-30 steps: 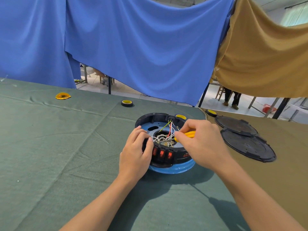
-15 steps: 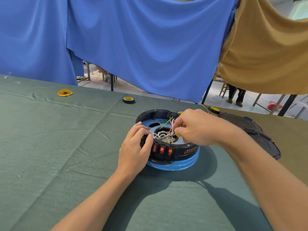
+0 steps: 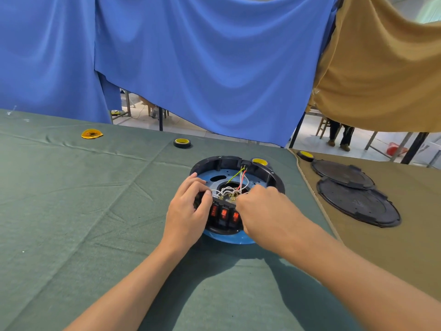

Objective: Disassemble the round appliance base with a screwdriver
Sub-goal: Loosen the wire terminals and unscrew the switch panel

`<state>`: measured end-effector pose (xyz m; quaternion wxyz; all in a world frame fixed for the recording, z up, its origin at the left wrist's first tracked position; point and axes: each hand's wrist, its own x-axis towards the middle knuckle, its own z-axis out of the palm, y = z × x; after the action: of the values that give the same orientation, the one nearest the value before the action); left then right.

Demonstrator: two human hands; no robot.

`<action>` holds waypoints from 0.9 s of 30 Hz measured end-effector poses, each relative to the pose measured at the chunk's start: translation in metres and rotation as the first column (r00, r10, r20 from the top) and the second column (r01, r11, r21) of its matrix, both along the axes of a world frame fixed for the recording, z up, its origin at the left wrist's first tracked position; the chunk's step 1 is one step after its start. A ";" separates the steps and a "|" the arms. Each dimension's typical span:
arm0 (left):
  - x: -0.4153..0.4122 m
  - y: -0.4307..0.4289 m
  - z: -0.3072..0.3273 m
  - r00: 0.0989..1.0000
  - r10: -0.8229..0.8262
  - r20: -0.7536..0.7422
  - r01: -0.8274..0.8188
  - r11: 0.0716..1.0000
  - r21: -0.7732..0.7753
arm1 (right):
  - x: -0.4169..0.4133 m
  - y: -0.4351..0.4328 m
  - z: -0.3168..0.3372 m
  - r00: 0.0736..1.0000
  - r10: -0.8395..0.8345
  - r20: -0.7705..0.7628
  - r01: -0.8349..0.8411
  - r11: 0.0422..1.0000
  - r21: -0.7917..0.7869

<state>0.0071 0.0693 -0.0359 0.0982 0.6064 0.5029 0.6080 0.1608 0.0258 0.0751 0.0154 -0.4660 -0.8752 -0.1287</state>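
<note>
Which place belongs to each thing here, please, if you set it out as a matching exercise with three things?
Things:
1. yellow disc
2. black covers
3. red switches

Places:
A. on the tan cloth
B. on the front of the appliance base
C. far left on the green cloth

Pairs: 1-C; 2-A; 3-B

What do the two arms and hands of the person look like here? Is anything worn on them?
Both the left hand and the right hand are bare: no gloves, and no ring or watch shows. The left forearm and the right forearm are bare too, with no sleeve in view down to the picture's edge.
</note>
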 end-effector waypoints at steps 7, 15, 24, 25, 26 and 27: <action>-0.002 0.000 0.000 1.000 -0.005 0.001 0.005 1.000 0.006 | 0.019 0.011 0.001 0.980 -0.018 -0.196 0.007 0.998 -0.059; -0.017 0.006 0.007 0.959 -0.160 0.234 0.194 0.973 -0.129 | 0.051 0.013 0.016 0.697 -0.259 -0.669 -0.034 0.920 -0.391; -0.021 0.015 0.022 0.911 -0.117 0.395 0.239 0.931 -0.276 | 0.028 0.024 -0.007 0.545 -0.228 -0.807 -0.049 0.952 -0.302; -0.022 0.016 0.023 0.904 -0.138 0.404 0.268 0.920 -0.287 | 0.028 0.027 -0.007 0.517 -0.240 -0.822 -0.065 0.946 -0.317; -0.023 0.016 0.025 0.902 -0.154 0.403 0.289 0.909 -0.300 | 0.027 0.030 -0.006 0.490 -0.251 -0.835 -0.085 0.940 -0.332; -0.024 0.016 0.027 0.902 -0.169 0.397 0.306 0.899 -0.313 | 0.026 0.032 -0.005 0.468 -0.260 -0.845 -0.101 0.934 -0.343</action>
<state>-0.0172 0.0856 -0.0091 0.3751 0.5128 0.5020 0.5868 0.1872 0.0580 0.0700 0.3746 -0.5010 -0.7264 0.2846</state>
